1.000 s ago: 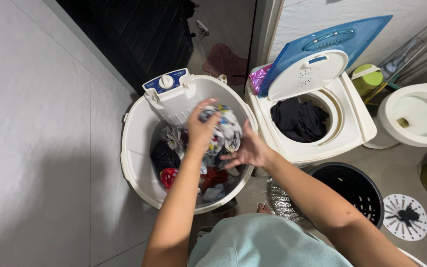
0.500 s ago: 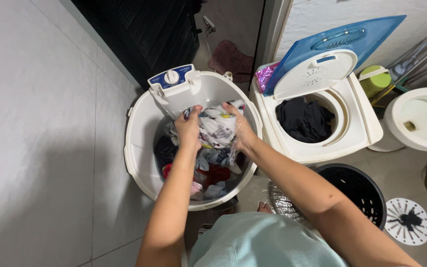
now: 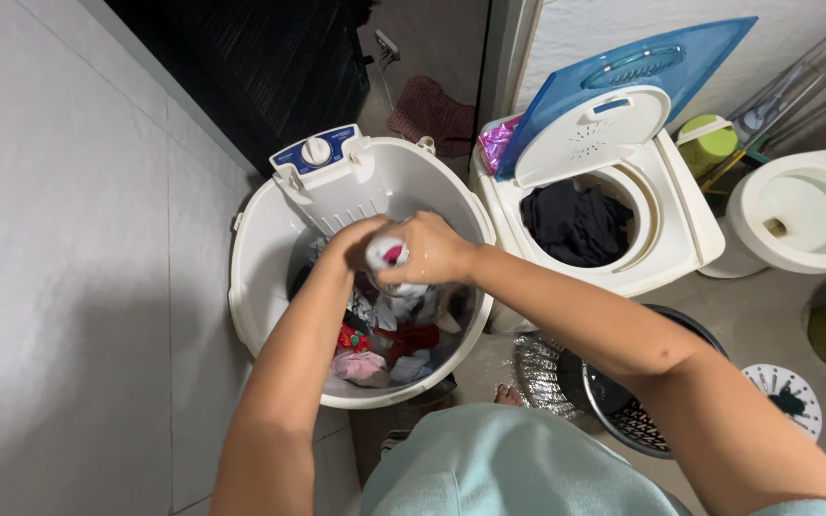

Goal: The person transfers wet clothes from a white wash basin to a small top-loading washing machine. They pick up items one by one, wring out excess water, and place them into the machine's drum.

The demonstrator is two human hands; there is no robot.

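Left hand [image 3: 351, 239] and right hand [image 3: 429, 250] are both closed around a bunched white cloth [image 3: 386, 254], held above the round white wash tub [image 3: 260, 287]. Mixed laundry [image 3: 384, 344] fills the tub. A spin dryer [image 3: 681, 225] holding dark clothes [image 3: 571, 222] stands just beside.

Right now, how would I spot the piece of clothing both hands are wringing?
Find the round white washer tub left of the square spinner holding black clothes. Above the tub's wet pile, the left hand and right hand grip a twisted white cloth showing pink, the only piece lifted clear.
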